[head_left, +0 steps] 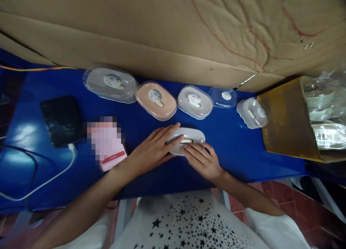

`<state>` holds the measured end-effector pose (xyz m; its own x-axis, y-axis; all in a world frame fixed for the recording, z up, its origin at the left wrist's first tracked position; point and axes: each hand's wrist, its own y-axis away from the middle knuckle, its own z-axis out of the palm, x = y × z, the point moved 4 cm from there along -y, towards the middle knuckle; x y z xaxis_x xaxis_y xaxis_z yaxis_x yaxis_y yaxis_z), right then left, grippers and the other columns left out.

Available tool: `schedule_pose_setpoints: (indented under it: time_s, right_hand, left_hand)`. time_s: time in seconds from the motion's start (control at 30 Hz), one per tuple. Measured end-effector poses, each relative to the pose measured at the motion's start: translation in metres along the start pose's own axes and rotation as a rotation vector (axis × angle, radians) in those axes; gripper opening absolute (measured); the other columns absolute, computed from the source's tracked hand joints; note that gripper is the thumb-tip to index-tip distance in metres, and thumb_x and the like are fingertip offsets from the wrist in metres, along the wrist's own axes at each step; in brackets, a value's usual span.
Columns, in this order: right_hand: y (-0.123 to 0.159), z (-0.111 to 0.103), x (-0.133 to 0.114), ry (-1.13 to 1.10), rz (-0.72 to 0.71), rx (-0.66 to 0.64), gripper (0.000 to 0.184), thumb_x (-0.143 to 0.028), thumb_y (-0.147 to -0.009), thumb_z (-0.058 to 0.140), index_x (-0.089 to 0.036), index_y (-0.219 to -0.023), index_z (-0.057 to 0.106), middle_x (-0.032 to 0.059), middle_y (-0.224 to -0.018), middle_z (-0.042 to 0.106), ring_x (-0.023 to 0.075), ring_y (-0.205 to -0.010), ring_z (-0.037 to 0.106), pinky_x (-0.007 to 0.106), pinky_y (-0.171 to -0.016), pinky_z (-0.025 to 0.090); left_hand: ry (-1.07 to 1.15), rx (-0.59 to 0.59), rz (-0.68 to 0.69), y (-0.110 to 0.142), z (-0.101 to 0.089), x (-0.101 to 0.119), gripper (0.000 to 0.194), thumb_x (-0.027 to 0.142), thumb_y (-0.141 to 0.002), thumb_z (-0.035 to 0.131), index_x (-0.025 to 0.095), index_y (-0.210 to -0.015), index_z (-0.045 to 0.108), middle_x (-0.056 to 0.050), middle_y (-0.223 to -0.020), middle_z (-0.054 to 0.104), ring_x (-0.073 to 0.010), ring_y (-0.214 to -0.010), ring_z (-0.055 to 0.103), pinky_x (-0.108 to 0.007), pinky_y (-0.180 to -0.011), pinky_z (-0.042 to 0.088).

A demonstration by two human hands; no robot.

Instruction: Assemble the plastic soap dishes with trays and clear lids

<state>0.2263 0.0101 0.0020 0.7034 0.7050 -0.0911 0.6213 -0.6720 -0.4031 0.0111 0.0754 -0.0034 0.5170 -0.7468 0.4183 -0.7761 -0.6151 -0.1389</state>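
A white oval lidded container (195, 134) lies on the blue table (238, 148) right in front of me. My left hand (154, 149) lies flat on its left end with the fingers stretched out. My right hand (202, 161) rests on its near edge, fingers extended and together, tips by the small beige clasp (187, 141). Neither hand grips it.
Behind it stands a row of similar oval containers: grey (110, 84), peach (155, 99), grey (194, 101), a small clear one (223, 96) and a white one (252, 113). A cardboard box (289, 123) of wrapped containers stands right. A black pouch (61, 120), white cable (54, 175) and pink item (113, 159) lie left.
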Motion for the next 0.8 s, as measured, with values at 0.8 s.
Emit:
schedule_pose_setpoints:
  time_s: [0.8]
  right_hand:
    - [0.022, -0.034, 0.061, -0.318, 0.287, -0.024, 0.073, -0.041, -0.101, 0.078, -0.039, -0.167, 0.046, 0.0112, -0.161, 0.055, 0.0345, -0.146, 0.057, 0.057, -0.115, 0.055]
  left_hand:
    - [0.537, 0.041, -0.241, 0.007, 0.001, -0.010, 0.113, 0.030, -0.096, 0.085, 0.043, -0.178, 0.008, -0.009, -0.182, 0.033, -0.0347, -0.166, 0.038, -0.057, -0.135, 0.040]
